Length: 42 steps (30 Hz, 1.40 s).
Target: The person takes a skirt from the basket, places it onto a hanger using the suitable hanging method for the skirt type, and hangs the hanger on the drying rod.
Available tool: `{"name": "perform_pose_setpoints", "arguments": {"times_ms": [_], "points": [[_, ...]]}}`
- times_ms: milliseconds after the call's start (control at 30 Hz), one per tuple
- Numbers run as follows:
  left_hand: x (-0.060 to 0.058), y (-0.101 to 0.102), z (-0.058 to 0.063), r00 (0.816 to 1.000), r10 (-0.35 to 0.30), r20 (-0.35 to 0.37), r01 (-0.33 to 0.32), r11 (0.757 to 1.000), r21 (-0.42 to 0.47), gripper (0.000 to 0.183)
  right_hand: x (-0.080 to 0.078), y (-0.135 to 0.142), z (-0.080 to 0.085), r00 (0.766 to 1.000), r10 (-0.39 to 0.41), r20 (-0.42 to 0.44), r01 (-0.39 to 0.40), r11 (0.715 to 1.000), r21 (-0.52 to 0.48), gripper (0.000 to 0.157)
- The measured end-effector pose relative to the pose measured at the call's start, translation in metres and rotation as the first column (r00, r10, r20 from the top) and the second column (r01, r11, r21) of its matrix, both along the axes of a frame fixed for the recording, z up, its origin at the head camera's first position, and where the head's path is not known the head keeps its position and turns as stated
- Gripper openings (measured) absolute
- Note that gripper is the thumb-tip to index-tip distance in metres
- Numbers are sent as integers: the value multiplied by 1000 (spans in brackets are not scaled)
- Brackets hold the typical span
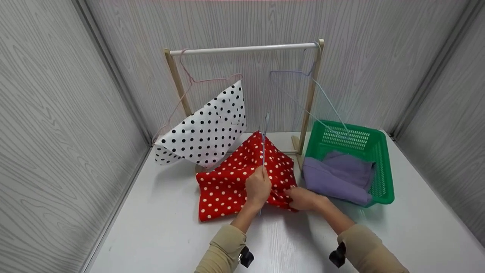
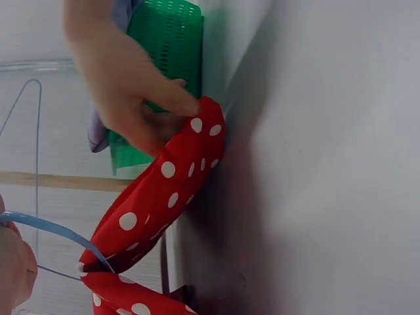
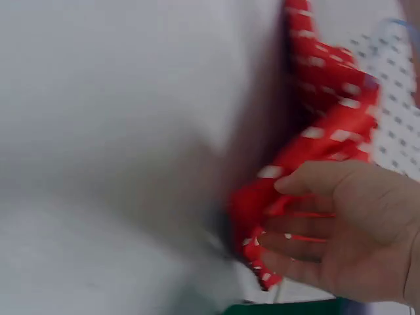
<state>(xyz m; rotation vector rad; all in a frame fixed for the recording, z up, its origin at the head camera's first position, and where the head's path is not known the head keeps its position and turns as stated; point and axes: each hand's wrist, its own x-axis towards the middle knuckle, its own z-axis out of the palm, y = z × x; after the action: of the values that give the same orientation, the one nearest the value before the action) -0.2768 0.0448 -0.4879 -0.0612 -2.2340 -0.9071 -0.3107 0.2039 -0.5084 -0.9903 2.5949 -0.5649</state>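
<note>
My left hand [image 1: 258, 186] grips a thin blue clothes hanger [image 1: 266, 123], its hook pointing up. A red cloth with white polka dots [image 1: 223, 195] drapes around the hanger, spreading to both sides of that hand. In the left wrist view the blue bar of the hanger runs into a fold of the red cloth [image 2: 167, 180]. At the cloth's right edge is my right hand [image 1: 303, 198], fingertips right at the fabric. The right wrist view shows its thumb and loosely extended fingers [image 3: 298, 246] apart, with red cloth behind them.
A wooden rack with a white rail [image 1: 242, 49] stands behind. On it hang a pink hanger [image 1: 212, 79] with a white black-dotted cloth [image 1: 204, 131] and a pale blue hanger [image 1: 329, 99]. A green basket [image 1: 387, 170] at right holds purple fabric [image 1: 333, 182].
</note>
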Motion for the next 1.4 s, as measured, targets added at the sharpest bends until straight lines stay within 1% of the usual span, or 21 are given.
{"name": "perform_pose_setpoints", "arguments": {"times_ms": [33,67,100,133,200,267,333,400,467,533,633,700,800,867,933,967,1033,1167,1233,1333,1400], "points": [[0,1,-5,1000,-5,6,5,1000,4,22,-3,-2,6,996,-51,75,59,992,-112,20],[-1,2,-10,1000,-9,9,9,1000,1,21,-6,-4,12,985,-95,144,126,967,-221,24],[-1,3,-14,1000,-9,10,9,1000,-12,20,-8,-7,17,969,-138,206,200,925,-322,27],[-1,4,-18,1000,-13,9,13,1000,-23,19,-11,-10,23,947,-187,260,283,871,-403,30],[-1,7,-26,1000,-11,-2,11,997,-72,16,-17,-17,35,897,-259,359,418,763,-493,35],[0,11,-33,1000,-4,-15,2,993,-119,13,-25,-23,43,873,-279,401,470,703,-534,40],[3,15,-39,1000,-1,-12,-1,987,-161,11,-32,-28,50,848,-272,455,508,661,-552,48],[5,19,-43,1000,-14,11,16,985,-173,10,-39,-32,54,821,-231,522,537,623,-568,52],[8,21,-45,996,-59,68,69,985,-159,9,-44,-34,54,787,-212,579,578,582,-573,54],[11,19,-46,982,-126,142,147,978,-147,12,-46,-36,52,768,-231,597,609,551,-571,47],[18,6,-46,945,-209,252,254,953,-162,18,-48,-39,46,757,-288,587,638,523,-566,34],[27,-9,-47,927,-215,309,290,930,-226,22,-49,-40,42,754,-319,574,647,508,-568,29],[41,-35,-54,913,-138,383,286,887,-363,30,-50,-40,39,752,-343,563,655,485,-580,27],[49,-49,-61,904,-52,424,272,836,-477,38,-51,-39,39,757,-366,541,652,481,-586,26],[53,-58,-68,902,20,432,257,778,-573,44,-52,-39,40,759,-392,520,651,483,-586,27],[53,-61,-71,905,49,423,246,751,-613,44,-52,-39,40,761,-400,511,649,487,-584,27],[50,-61,-75,920,70,385,221,719,-659,41,-52,-39,40,768,-410,492,640,509,-576,27],[41,-50,-75,963,-9,270,203,683,-702,24,-51,-41,39,780,-400,482,625,533,-570,25],[37,-45,-72,976,-69,209,201,666,-718,16,-51,-42,38,784,-399,475,620,533,-575,24],[36,-41,-68,982,-151,109,183,670,-719,8,-52,-42,38,801,-404,441,598,538,-594,23],[37,-40,-66,976,-210,55,186,679,-710,8,-53,-41,39,808,-420,412,588,541,-602,24]]}}
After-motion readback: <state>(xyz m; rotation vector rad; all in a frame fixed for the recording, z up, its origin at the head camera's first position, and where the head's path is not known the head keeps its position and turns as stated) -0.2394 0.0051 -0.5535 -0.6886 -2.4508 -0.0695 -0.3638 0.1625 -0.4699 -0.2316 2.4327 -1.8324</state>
